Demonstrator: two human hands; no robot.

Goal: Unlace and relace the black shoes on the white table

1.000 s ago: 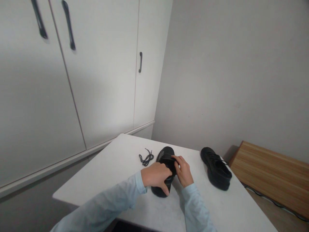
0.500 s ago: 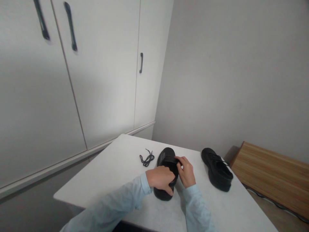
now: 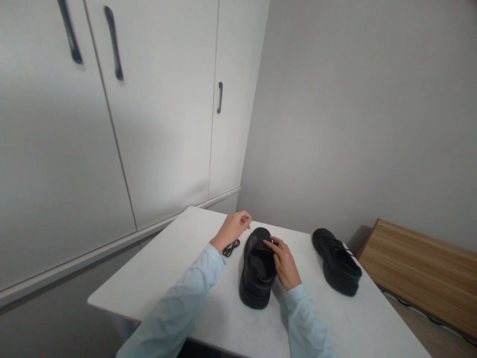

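A black shoe (image 3: 257, 278) stands on the white table, its toe pointing away and its tongue folded forward. My right hand (image 3: 285, 261) rests on the shoe's right side, fingers spread over the tongue. To the left of the toe my left hand (image 3: 233, 227) hovers with curled fingers; whether anything is between them is too small to tell. A bundled black shoelace (image 3: 231, 247) lies beneath it, partly hidden by the hand and wrist. The second black shoe (image 3: 337, 263), with its lace in, is at the right.
The white table (image 3: 156, 278) has a wall behind it and white cabinets (image 3: 167, 109) along the left. A wood-grain board (image 3: 421, 268) stands beyond the table's right edge.
My left hand has come out of the shoe opening and moved up and left, over the lace. The right hand's fingers have spread onto the tongue.
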